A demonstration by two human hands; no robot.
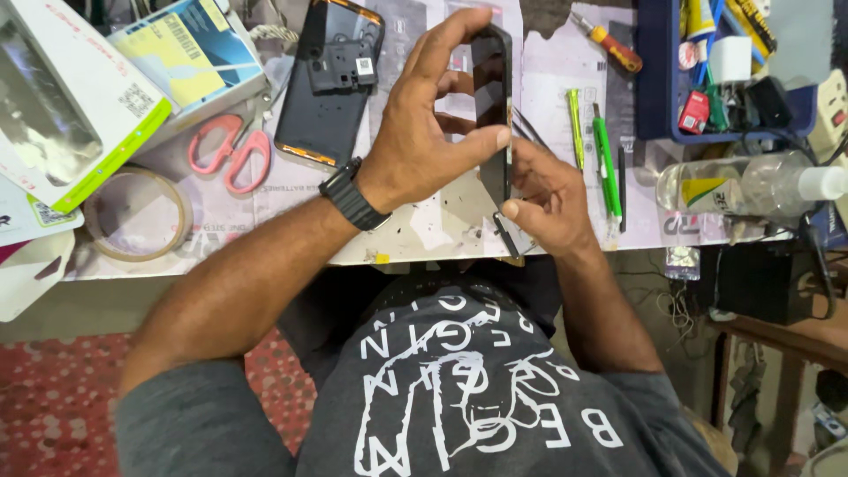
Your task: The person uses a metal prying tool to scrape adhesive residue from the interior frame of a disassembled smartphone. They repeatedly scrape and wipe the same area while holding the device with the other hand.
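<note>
My left hand [422,124] grips a black phone [493,88] held on edge above the table, thumb on its near side and fingers curled over its top. My right hand [543,194] pinches the phone's lower edge from the right. A black watch sits on my left wrist [352,196]. A small dark strip [506,237] lies just below the phone near the table edge. An opened phone body [329,79] with exposed insides lies flat to the left of my hands.
Pink scissors [228,152], a tape roll [137,214] and white boxes [62,97] lie at left. Green tools [604,155] and a red-handled screwdriver [609,44] lie right of my hands. A blue tray [658,79] of parts and a clear bottle [751,184] stand at right.
</note>
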